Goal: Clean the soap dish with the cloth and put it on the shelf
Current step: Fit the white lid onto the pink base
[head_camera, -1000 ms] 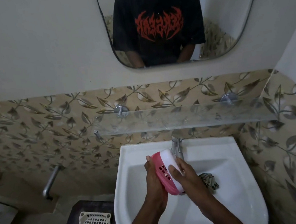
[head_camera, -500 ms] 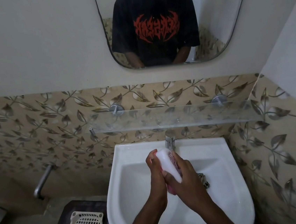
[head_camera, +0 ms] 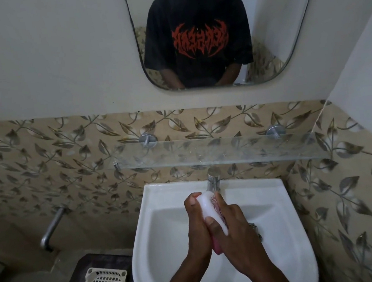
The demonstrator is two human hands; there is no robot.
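Over sink (head_camera: 166, 223), soap dish (head_camera: 211, 209) now edge-on.

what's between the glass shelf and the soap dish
In the head view, only the chrome tap stands between the glass shelf and the soap dish.

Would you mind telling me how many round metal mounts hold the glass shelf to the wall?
2: one round metal mount near the left end of the clear glass shelf, another near its right end; none appears hidden.
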